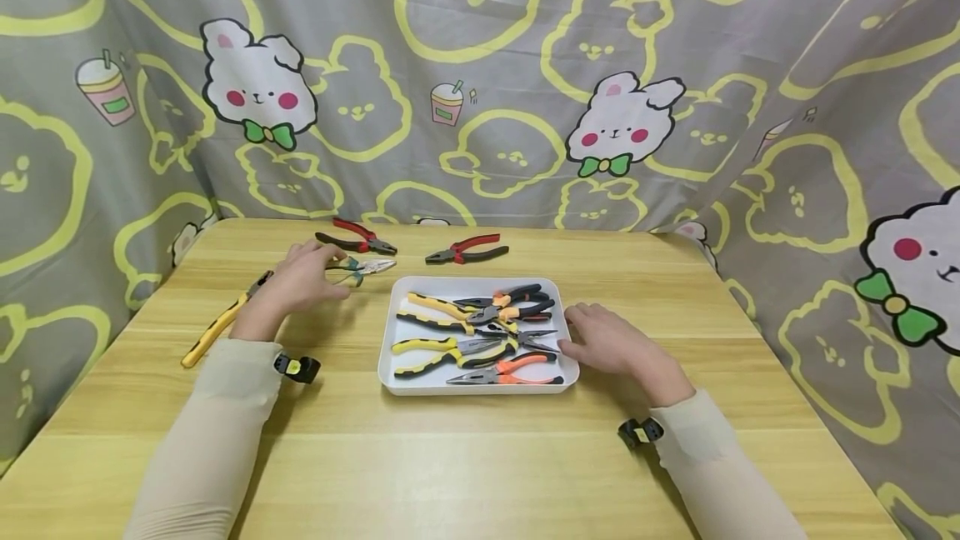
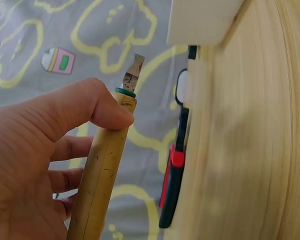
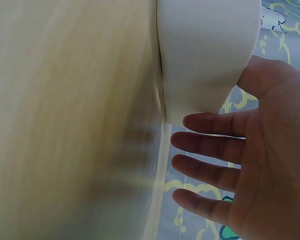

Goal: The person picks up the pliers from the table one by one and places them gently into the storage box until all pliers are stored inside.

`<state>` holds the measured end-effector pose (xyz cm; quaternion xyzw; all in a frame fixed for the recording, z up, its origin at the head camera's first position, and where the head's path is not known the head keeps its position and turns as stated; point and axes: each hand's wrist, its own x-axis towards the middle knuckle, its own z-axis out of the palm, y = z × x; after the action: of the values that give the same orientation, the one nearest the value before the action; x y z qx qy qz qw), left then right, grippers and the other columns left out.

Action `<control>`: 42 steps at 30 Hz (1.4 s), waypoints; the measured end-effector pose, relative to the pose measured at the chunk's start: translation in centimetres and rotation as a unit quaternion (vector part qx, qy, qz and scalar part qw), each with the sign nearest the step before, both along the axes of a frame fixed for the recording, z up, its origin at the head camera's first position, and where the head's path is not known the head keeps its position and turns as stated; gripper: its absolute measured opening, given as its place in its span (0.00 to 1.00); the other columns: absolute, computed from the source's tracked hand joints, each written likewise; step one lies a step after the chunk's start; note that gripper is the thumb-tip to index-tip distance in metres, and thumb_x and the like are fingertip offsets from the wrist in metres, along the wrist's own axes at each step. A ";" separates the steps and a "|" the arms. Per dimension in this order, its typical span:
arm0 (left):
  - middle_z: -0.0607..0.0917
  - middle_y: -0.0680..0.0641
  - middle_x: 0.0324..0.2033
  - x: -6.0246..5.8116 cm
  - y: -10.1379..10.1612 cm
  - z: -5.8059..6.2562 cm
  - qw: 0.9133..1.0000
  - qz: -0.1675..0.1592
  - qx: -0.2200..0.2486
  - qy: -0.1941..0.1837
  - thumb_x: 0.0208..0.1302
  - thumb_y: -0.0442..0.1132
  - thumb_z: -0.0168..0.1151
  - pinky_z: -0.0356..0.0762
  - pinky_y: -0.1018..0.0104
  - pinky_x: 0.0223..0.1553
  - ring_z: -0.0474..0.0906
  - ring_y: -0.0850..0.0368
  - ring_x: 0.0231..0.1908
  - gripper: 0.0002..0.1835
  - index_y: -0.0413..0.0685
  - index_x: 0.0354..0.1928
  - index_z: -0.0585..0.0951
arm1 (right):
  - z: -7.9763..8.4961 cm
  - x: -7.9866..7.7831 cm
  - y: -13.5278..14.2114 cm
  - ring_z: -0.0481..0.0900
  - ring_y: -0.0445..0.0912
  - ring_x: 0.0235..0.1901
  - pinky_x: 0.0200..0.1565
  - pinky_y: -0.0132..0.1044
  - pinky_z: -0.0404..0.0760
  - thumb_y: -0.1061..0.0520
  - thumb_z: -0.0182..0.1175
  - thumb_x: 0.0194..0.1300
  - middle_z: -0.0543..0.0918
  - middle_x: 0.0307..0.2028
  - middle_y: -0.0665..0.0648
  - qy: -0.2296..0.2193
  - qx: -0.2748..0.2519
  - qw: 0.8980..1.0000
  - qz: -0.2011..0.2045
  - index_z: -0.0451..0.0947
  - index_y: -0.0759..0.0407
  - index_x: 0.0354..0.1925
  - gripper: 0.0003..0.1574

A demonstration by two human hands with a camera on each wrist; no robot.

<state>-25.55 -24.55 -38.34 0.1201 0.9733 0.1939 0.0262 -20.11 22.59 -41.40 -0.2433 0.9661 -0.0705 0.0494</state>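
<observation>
In the head view my left hand (image 1: 303,277) holds a pair of pliers (image 1: 378,266) with pale yellow and teal handles, jaws pointing right, left of the white tray. The left wrist view shows the thumb pressed on the yellow handle (image 2: 102,165), fingers behind it, and a worn metal tip above. The white tray (image 1: 480,391) holds several pliers: yellow-and-black pliers (image 1: 423,346), orange-handled long-nose pliers (image 1: 517,369) and orange-and-black pliers (image 1: 498,307). My right hand (image 1: 607,340) is at the tray's right side, its fingers extended and spread beside the outer wall (image 3: 205,55).
Two red-and-black pliers lie near the table's back edge, one on the left (image 1: 360,236) and one in the middle (image 1: 468,250). Yellow-handled pliers (image 1: 213,332) lie left of my left wrist. A patterned curtain (image 1: 480,148) hangs behind the wooden table (image 1: 465,473).
</observation>
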 end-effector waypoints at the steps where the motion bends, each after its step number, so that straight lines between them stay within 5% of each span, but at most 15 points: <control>1: 0.68 0.32 0.60 0.1 0.2 0.1 1.000 -0.002 0.000 0.000 0.55 0.46 0.69 0.61 0.31 0.56 0.58 0.30 0.59 0.33 0.38 0.62 0.73 | 0.0 0.0 0.0 0.76 0.52 0.44 0.49 0.50 0.76 0.45 0.59 0.66 0.77 0.41 0.55 0.000 0.001 1.000 0.000 0.73 0.60 0.51 0.24; 17: 0.74 0.37 0.54 -0.5 5.8 1.5 0.996 -0.076 -0.010 0.042 0.54 0.44 0.71 0.63 0.38 0.57 0.65 0.36 0.55 0.30 0.40 0.58 0.77 | -0.1 -0.2 0.1 0.77 0.52 0.43 0.49 0.50 0.76 0.44 0.59 0.66 0.78 0.41 0.55 0.001 0.001 1.000 0.001 0.73 0.60 0.51 0.24; 25: 0.75 0.39 0.54 -0.6 9.1 2.5 0.994 -0.107 -0.027 0.020 0.54 0.46 0.73 0.66 0.41 0.56 0.67 0.39 0.54 0.30 0.43 0.59 0.77 | -0.2 -0.3 0.2 0.76 0.52 0.42 0.48 0.50 0.75 0.44 0.59 0.66 0.77 0.40 0.54 -0.003 0.002 1.000 -0.001 0.73 0.60 0.50 0.24; 42: 0.75 0.42 0.50 -0.8 13.7 2.1 0.985 -0.156 -0.069 -0.040 0.57 0.45 0.69 0.74 0.54 0.45 0.72 0.48 0.43 0.30 0.43 0.61 0.75 | 0.0 0.0 0.1 0.77 0.54 0.47 0.52 0.51 0.75 0.45 0.59 0.66 0.78 0.44 0.57 -0.009 -0.001 1.000 -0.004 0.73 0.61 0.53 0.26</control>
<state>-26.36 -10.87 -36.29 0.2605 0.9518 0.1244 0.1034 -20.15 22.67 -41.41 -0.2390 0.9665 -0.0736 0.0575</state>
